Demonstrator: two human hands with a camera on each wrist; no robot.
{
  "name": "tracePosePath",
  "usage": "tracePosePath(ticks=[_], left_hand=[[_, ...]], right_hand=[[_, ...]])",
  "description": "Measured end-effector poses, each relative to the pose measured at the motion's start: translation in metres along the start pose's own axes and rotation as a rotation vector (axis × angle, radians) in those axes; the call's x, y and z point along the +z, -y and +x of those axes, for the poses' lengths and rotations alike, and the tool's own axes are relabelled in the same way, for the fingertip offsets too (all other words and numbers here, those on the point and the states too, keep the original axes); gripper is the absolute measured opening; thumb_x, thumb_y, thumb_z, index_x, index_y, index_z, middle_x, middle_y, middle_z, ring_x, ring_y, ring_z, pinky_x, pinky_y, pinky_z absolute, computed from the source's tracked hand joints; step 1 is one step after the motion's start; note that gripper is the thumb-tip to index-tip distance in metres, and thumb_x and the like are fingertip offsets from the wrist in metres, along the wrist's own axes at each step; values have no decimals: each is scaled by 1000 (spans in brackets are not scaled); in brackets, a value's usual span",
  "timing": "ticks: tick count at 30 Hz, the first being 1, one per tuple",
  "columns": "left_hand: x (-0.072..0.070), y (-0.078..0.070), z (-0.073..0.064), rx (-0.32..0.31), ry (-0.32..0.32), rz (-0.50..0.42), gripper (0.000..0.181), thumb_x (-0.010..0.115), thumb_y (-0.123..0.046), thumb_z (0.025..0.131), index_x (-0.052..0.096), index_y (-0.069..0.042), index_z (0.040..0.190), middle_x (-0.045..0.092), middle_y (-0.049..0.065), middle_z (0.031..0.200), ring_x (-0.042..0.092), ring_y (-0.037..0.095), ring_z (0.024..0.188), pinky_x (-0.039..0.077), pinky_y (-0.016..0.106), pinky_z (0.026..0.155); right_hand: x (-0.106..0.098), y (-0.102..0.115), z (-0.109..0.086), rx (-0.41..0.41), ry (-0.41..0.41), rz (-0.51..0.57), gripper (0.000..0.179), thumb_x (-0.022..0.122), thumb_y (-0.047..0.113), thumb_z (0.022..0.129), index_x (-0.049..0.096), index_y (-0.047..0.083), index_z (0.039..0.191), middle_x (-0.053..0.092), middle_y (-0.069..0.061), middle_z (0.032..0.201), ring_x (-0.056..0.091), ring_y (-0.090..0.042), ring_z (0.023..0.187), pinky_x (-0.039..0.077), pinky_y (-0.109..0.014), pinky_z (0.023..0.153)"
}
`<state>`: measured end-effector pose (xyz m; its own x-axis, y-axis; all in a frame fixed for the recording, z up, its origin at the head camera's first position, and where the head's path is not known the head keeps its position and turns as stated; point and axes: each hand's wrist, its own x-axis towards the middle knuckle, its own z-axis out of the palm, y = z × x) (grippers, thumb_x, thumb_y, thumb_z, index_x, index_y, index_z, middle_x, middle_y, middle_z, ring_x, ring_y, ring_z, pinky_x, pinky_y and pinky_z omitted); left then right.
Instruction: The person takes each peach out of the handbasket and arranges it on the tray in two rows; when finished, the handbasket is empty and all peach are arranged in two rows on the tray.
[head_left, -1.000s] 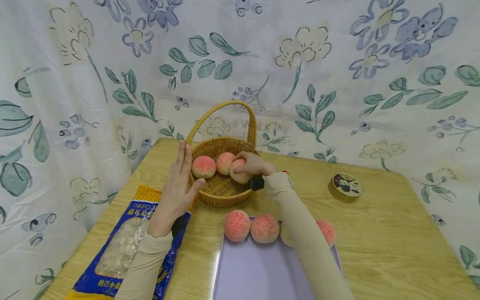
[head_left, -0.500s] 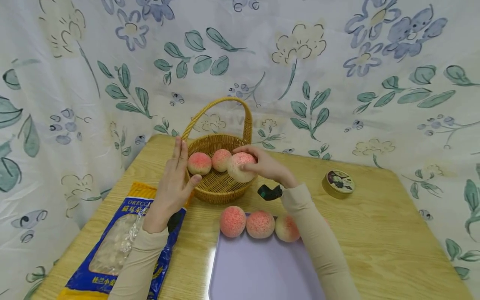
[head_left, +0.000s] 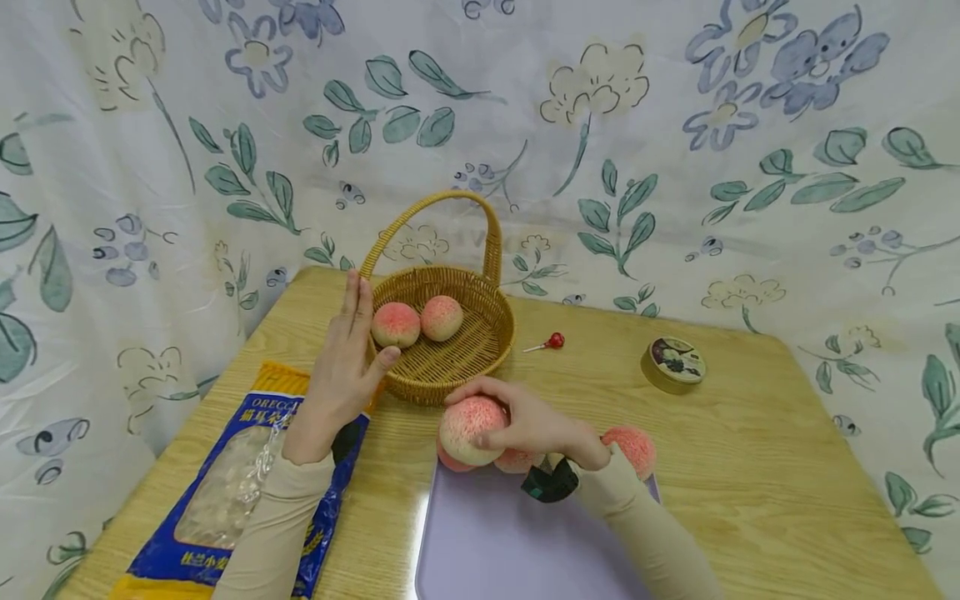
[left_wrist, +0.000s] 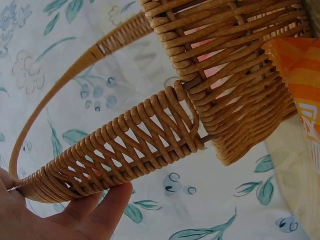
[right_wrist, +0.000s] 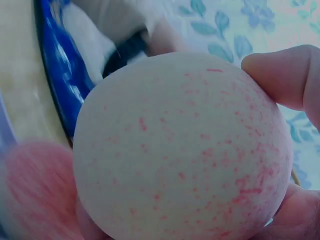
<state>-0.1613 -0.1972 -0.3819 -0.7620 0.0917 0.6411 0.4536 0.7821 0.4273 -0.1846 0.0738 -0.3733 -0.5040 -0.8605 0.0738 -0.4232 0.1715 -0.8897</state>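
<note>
My right hand (head_left: 536,425) grips a pale pink-speckled peach (head_left: 471,429) over the far edge of the lilac tray (head_left: 495,533). This peach (right_wrist: 180,145) fills much of the right wrist view, with the thumb and fingers around it. The held peach and hand partly cover a row of peaches along that edge; the rightmost peach (head_left: 630,450) shows plainly. My left hand (head_left: 341,379) rests straight fingers against the left side of the wicker basket (head_left: 480,367), by the foot of its handle (left_wrist: 115,145). Inside the basket lie two peaches, a redder one (head_left: 396,323) and a paler one (head_left: 442,318).
A blue and yellow pasta bag (head_left: 225,492) lies at the left, under my left forearm. Behind the tray, right of the basket, is a red lollipop (head_left: 555,340). A round tin (head_left: 673,365) stands farther right. A floral curtain (head_left: 525,125) hangs behind the table.
The right hand has lifted one peach out of the basket and carried it toward me to the tray's far edge. The lollipop has come into sight. The left hand stays at the basket.
</note>
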Motion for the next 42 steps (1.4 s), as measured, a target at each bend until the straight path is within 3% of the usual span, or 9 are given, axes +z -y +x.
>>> tracePosePath(ticks=[7,13,21,24,29,36,39,42], left_hand=[[-2,1,-1,-4,-3,0,87,17,-75,90,-7,-24,156,-11,-2,165,37,48,124,36,63,92],[-3,2,-1,1,-17,15,87,17,-74,91,-6,-23,157,-9,0,165,39,47,119,38,61,88],[-3,2,-1,-4,-17,14,88,17,-75,90,-5,-22,157,-11,-3,165,40,45,115,38,59,86],[-3,1,0,-12,-12,12,89,17,-76,90,-5,-22,157,-10,-2,165,39,45,118,38,60,87],[-2,0,1,0,-11,21,88,16,-75,90,-6,-22,157,-11,-2,165,40,46,115,38,59,85],[-2,-2,1,-12,4,15,88,16,-76,89,-8,-24,156,-11,-2,165,38,47,124,38,62,87],[-2,-2,1,-23,14,7,89,16,-76,89,-7,-23,157,-10,0,165,34,48,130,36,64,93],[-2,-3,0,-28,18,1,91,16,-77,88,-6,-22,157,-10,0,165,34,48,130,35,64,95]], right_hand=[[25,-9,-18,3,120,63,52,67,11,80,54,13,130,53,-7,138,52,-10,120,47,-28,96],[42,-22,-18,-48,214,92,52,67,8,79,54,9,129,53,-14,139,45,-12,132,43,-28,104],[59,-37,-15,-94,240,-10,47,66,3,76,59,14,122,56,-9,136,46,-9,131,38,-27,109],[57,-38,-16,-102,260,-8,45,66,3,78,59,13,122,54,-9,139,45,-11,133,35,-28,112],[49,-33,-20,-157,318,-101,46,66,-1,82,57,12,125,50,-10,144,41,-15,139,31,-29,115],[44,-21,-25,-202,264,-273,43,65,0,88,59,14,128,53,-8,144,42,-21,140,31,-29,115],[40,-15,-25,-189,257,-286,44,68,1,87,59,13,129,55,-9,141,45,-17,137,35,-28,112],[27,-7,-23,-120,262,-235,46,68,3,87,56,10,131,56,-10,139,52,-18,130,42,-31,107]])
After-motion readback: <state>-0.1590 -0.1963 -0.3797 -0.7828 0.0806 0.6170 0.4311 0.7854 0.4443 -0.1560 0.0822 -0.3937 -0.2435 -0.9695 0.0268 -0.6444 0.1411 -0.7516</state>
